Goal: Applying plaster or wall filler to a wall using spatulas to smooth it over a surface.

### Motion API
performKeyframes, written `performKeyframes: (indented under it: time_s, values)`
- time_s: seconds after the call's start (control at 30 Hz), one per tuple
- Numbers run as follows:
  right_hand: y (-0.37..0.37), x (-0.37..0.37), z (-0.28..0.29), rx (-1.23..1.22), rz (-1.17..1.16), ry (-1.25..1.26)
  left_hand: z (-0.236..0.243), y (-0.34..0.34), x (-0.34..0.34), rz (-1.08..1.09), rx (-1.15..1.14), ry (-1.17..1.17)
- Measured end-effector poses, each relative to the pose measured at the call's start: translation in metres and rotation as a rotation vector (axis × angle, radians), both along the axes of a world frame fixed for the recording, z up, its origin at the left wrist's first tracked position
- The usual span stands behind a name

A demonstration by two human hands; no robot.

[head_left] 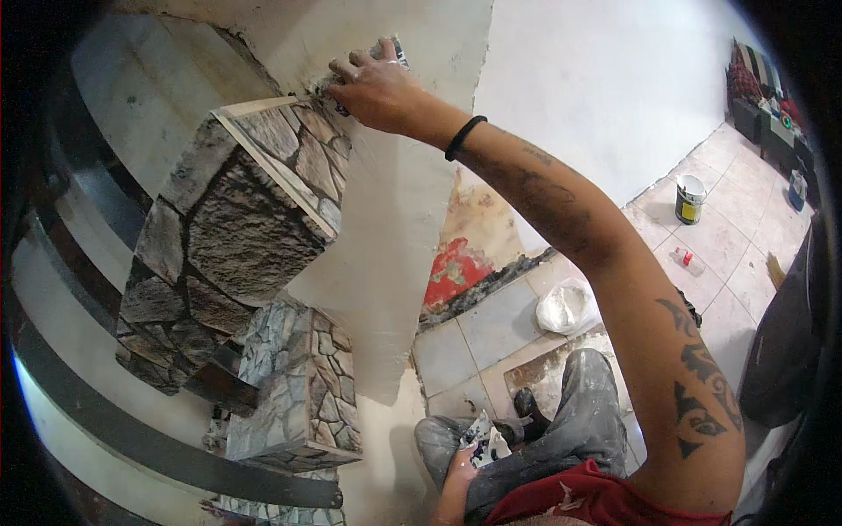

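Observation:
My right hand (373,88) reaches up to the plastered wall (395,193), fingers closed on a putty-smeared scraper (396,48) against the surface, just above a stone-patterned step block (228,219) with pale edging. The scraper is mostly hidden behind my fingers. My left hand (460,473) is low near my grey-trousered legs, closed on a small scraper (485,438) loaded with white putty.
Curved dark-edged steps (184,447) fill the left, with a second stone-patterned block (289,386) below. On the tiled floor (737,219) are a white bag (566,305), a bucket (689,200), a bottle (796,191) and a dark seat with clutter (750,110).

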State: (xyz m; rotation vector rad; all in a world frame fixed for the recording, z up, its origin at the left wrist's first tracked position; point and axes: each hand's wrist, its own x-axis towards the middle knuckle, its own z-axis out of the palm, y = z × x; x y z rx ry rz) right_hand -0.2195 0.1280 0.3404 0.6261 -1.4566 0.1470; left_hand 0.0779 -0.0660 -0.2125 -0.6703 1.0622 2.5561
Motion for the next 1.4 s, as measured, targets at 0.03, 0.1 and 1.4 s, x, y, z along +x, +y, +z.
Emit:
performKeyframes:
  time_s: [0.03,0.1,1.4]
  values:
    - [-0.001,-0.007,-0.005,0.004,-0.004,-0.004,-0.003,0.002,0.000,0.004,-0.006,0.012]
    - [-0.007,-0.009,-0.014,-0.037,0.042,0.054,-0.007,0.001,0.001,0.021,-0.011,0.021]
    - [-0.012,-0.006,-0.062,-0.032,-0.020,-0.015,0.012,0.013,-0.005,0.033,-0.054,0.025]
